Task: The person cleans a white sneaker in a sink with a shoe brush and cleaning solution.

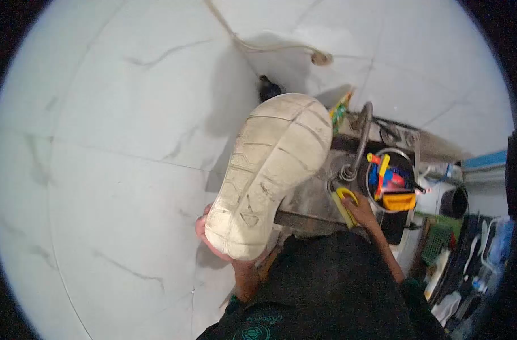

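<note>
Left hand grips 1 shoe, right hand 1 yellow brush.

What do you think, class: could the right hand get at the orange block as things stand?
Probably yes: the orange block lies close to the right hand, with seemingly just the bowl's rim between them. That hand already holds a yellow brush, though.
</note>
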Demonstrator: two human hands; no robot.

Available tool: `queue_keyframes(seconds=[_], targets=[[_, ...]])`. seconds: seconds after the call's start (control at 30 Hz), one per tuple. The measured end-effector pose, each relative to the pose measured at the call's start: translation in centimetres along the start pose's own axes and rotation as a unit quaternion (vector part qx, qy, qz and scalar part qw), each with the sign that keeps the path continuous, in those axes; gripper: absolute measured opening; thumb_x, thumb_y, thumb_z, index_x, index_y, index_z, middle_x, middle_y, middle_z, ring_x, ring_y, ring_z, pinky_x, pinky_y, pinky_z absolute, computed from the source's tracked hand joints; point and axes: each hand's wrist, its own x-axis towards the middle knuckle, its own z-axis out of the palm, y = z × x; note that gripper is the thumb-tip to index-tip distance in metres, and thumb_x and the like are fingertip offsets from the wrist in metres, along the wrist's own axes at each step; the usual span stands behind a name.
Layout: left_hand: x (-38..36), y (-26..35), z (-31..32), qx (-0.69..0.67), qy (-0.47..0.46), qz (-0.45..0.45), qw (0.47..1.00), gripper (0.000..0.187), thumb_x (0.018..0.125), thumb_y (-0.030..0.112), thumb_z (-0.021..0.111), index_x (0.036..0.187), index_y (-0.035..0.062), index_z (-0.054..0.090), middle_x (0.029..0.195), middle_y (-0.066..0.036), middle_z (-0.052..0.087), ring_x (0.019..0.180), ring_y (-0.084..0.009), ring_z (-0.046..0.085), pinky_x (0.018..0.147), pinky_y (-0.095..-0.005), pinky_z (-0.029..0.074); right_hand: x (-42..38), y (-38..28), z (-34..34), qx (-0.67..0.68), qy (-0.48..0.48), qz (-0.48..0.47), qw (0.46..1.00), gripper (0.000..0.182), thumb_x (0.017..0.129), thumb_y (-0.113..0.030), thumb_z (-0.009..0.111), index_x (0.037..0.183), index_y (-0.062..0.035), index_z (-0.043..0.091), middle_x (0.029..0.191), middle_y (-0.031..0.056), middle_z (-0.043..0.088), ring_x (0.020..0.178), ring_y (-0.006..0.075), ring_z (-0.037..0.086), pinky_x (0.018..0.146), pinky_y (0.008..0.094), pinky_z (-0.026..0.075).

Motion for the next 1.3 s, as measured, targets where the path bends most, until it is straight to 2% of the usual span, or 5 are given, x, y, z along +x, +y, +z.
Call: queue_keyframes(seconds=[0.5,0.6,0.77,1.0,1.3], targets=[[2.7,2.7,3.6,-0.311,0.077,0.041,0.947,0.027,0.095,0.024,0.053,0.115,0.0082,0.043,0.115,-0.019,0.053,0.109,-0.0293,0.053,0.094,-0.0478,0.047,1.5,4.0,-0.8,0.006,0.024,-0.013,1.0,0.056,0.083,-0.045,0.071,0.11,0.0037,0.063,0.091,0.0174,0.068,0.08,0.0238,0.067,0.07,0.0349,0.051],[2.1,1.7,3.6,-0.188,0.111,0.007,0.976,0.078,0.073,0.039,0.072,0.13,0.0047,0.031,0.125,-0.015,0.045,0.117,-0.0286,0.048,0.098,-0.0467,0.042,0.2,1.3,-1.2,-0.001,0.028,0.022,0.999,0.056,0.082,-0.046,0.072,0.112,0.0016,0.064,0.093,0.0166,0.069,0.081,0.0244,0.068,0.072,0.0347,0.052],[3.0,0.0,1.7,-0.322,0.032,0.055,0.945,0.023,0.097,0.026,0.052,0.108,0.0084,0.043,0.105,-0.016,0.057,0.108,-0.0305,0.057,0.098,-0.0536,0.046,0.6,1.6,-1.5,-0.04,0.044,-0.022,0.998,0.055,0.084,-0.045,0.07,0.115,0.0006,0.062,0.097,0.0164,0.069,0.086,0.0239,0.068,0.076,0.0356,0.052],[5.4,5.0,2.9,-0.242,-0.049,0.198,0.949,0.031,0.094,0.032,0.06,0.108,0.0123,0.041,0.107,-0.012,0.06,0.116,-0.0423,0.056,0.105,-0.063,0.038,-2.2,-3.9,-5.7,-0.129,-0.011,-0.047,0.99,0.053,0.085,-0.044,0.07,0.118,-0.003,0.062,0.099,0.0136,0.068,0.088,0.0217,0.066,0.077,0.034,0.051],[2.9,4.8,1.3,0.013,-0.229,0.322,0.919,0.033,0.089,0.021,0.066,0.106,0.0195,0.038,0.116,-0.006,0.063,0.121,-0.0408,0.054,0.106,-0.0653,0.031,-6.3,-14.2,-11.7,0.348,-0.194,-0.247,0.883,0.09,0.077,-0.034,0.077,0.148,-0.0021,0.031,0.125,0.0084,0.055,0.112,0.0164,0.055,0.093,0.0271,0.046]])
